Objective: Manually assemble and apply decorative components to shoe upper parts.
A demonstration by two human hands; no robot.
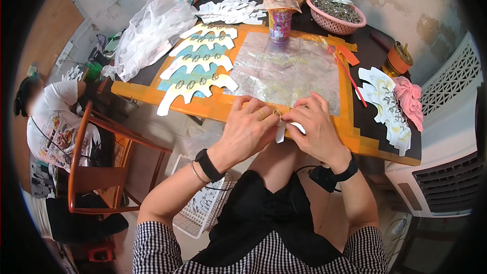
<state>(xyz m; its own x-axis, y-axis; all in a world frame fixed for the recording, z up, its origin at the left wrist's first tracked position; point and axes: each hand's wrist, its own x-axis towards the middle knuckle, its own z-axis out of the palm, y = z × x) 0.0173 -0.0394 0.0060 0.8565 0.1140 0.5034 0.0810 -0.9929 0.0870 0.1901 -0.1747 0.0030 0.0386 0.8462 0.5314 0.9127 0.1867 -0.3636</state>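
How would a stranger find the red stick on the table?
Find the dark table, then the big glossy sheet on it, bordered with orange tape. The red stick lies slanted along the sheet's right side. It's long and thin, unlike the broader, flat orange patch beside its upper part.

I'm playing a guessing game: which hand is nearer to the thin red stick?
Right. The right hand is left of the thin red stick and lower in the picture; the left hand is farther left.
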